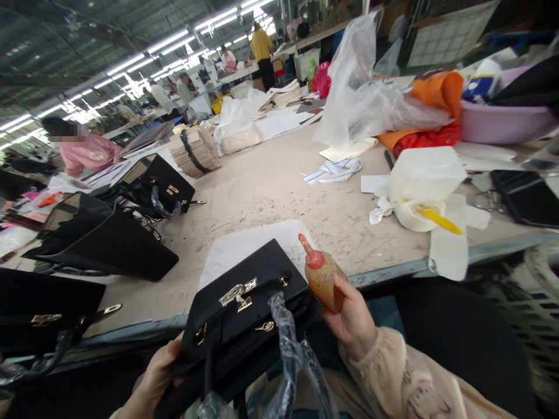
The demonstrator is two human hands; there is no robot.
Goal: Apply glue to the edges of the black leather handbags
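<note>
A black bag [227, 326] with gold clasps leans at the table's near edge. It sits at 2 o'clock from the left hand [159, 366], which grips its side, and at 9 o'clock from the right hand [353, 323]. That hand is wrapped around a brown bottle [324, 282], its red tip pointing to 11 o'clock. From the bag, a white sheet [227, 250] peeks out at 12, more black bags [126, 241] stand at 10, and a white jug [423, 174] is at 2.
</note>
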